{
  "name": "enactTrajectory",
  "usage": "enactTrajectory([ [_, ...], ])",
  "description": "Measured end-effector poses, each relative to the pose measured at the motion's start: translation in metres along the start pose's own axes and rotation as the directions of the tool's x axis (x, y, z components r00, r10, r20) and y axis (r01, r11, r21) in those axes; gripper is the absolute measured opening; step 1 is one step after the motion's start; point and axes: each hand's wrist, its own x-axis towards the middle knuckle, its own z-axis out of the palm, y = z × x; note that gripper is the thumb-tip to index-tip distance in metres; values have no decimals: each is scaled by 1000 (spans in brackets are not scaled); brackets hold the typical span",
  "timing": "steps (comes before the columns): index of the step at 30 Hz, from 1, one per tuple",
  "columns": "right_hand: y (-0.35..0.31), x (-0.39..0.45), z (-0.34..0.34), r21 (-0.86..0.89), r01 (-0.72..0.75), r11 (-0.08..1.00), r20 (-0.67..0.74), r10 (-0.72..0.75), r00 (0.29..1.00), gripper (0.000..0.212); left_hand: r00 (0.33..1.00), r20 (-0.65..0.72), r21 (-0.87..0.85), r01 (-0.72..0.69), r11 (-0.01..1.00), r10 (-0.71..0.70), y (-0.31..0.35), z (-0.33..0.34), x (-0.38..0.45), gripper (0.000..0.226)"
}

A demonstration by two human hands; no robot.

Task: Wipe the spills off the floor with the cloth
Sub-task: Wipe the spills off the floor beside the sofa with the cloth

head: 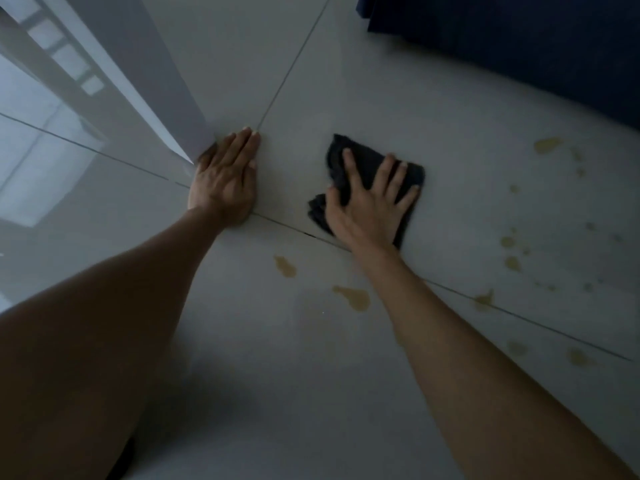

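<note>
Right hand (367,206): fingers (388,171) spread and laid flat, palm down, pressing on the dark cloth (341,164); not curled around it, no pinch visible. Cloth is crumpled, lies on the pale tiled floor (450,133), on the tile just beyond a grout line (519,317) that runs under the wrist; cloth edges show past the fingertips on the far side and past the thumb on the left. Left hand (225,178): fingers together, straight, palm flat on bare floor, holding nothing; its outer edge touches the foot of a white vertical panel (156,81), possibly a door or frame, cannot tell which. Hands are apart, bare tile between them. Both forearms extend from the lower frame edge. Spills: yellowish-brown spots. Two larger drops (356,297) lie near the right forearm, on the tile nearer the person, apart from the cloth. A scatter of smaller spots (512,261) lies to the right of the cloth, well apart from it, with one larger blot (547,144) farther up. Dark blue fabric (519,39) fills the top right corner, at floor edge.
</note>
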Motion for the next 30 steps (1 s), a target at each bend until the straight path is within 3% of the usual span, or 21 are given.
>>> enactTrajectory([
  [3,-5,-36,6,-17,162,987,12,-162,987,66,999,-39,5,-19,1000,19,3,0,2,51],
  [8,57,-100,3,-24,318,948,1,-318,948,64,996,58,-126,80,989,-73,37,3,23,55],
  [13,157,-91,-24,-101,40,994,-20,-42,999,66,982,175,-201,-32,979,68,116,20,45,50],
  [16,150,-57,-27,-67,-106,992,-17,105,994,66,977,191,-203,-58,977,98,154,30,52,51],
  [18,129,-49,-22,-47,-104,993,-44,102,994,67,979,182,-152,-64,986,92,163,34,52,53],
  [20,119,-62,-17,-64,15,998,-72,-20,997,68,982,167,-124,-69,990,89,162,36,52,54],
  [24,167,-104,-20,-103,210,972,-12,-212,977,65,982,152,-96,-96,991,110,160,36,50,55],
  [26,211,-118,-28,-117,144,983,-18,-147,989,65,984,135,-100,-102,990,115,160,36,50,55],
  [30,266,-95,-48,-103,-156,982,-41,153,987,66,988,113,-96,-95,991,106,161,39,49,54],
])
